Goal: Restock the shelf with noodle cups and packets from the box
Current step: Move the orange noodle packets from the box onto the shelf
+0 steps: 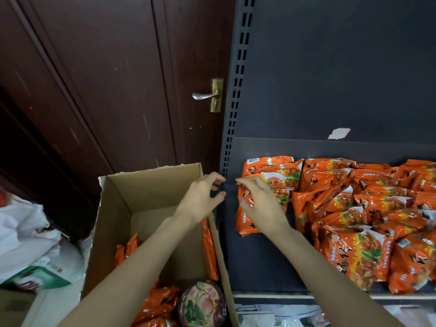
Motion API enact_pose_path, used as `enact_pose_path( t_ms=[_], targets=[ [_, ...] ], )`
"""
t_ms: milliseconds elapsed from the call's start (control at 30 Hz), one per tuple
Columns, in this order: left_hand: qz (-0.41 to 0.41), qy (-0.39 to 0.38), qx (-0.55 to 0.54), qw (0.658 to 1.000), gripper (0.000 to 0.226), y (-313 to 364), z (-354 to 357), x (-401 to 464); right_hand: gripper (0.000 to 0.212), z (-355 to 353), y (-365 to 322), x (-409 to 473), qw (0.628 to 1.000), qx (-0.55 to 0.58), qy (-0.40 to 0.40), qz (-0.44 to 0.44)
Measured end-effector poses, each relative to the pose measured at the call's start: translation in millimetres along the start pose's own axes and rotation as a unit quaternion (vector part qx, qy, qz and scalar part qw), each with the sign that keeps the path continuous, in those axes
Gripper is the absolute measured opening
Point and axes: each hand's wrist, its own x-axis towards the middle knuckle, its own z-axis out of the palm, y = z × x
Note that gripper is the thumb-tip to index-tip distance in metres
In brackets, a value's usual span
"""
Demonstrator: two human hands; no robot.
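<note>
An open cardboard box [113, 223] stands left of the dark shelf [259, 260]. It holds several orange noodle packets [155, 300] and one noodle cup [203, 303] at its near end. Many orange packets [368, 208] lie in piles on the shelf. My left hand [203, 197] hovers over the box's right wall, fingers loosely curled and holding nothing. My right hand [259, 204] is over the leftmost stack of packets [278, 175] on the shelf, fingers bent and spread, gripping nothing that I can see.
A dark wooden door with a brass handle [207, 95] stands behind the box. The shelf's slotted upright [237, 90] rises between door and shelf. White plastic bags [28, 244] lie on the floor at the left. A lower shelf [295, 312] shows beneath.
</note>
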Motion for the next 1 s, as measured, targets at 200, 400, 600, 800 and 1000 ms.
enact_pose_path(
  t_ms=[200,400,600,800,1000],
  targets=[
    [-0.038,0.035,-0.013,0.999,0.021,-36.5,-22.4,-36.5,0.033,33.0,-32.5,-3.3,0.999,-0.001,-0.038,-0.030],
    [-0.100,-0.029,-0.018,0.994,0.022,-61.3,-9.1,-50.9,0.054,55.9,-41.8,-12.2,0.989,0.045,-0.125,0.071],
    [-0.178,-0.113,0.011,0.977,0.024,-75.7,28.2,-43.1,0.051,59.5,-39.0,-17.5,0.971,0.126,-0.168,0.112],
    [-0.282,-0.111,0.042,0.952,0.026,-87.4,63.7,-33.0,0.052,63.1,-28.7,-16.2,0.965,0.156,-0.173,0.121],
    [-0.297,-0.054,0.041,0.953,0.016,-92.3,52.3,-38.2,0.060,63.8,-32.8,-13.9,0.984,0.069,-0.148,0.066]
  ],
)
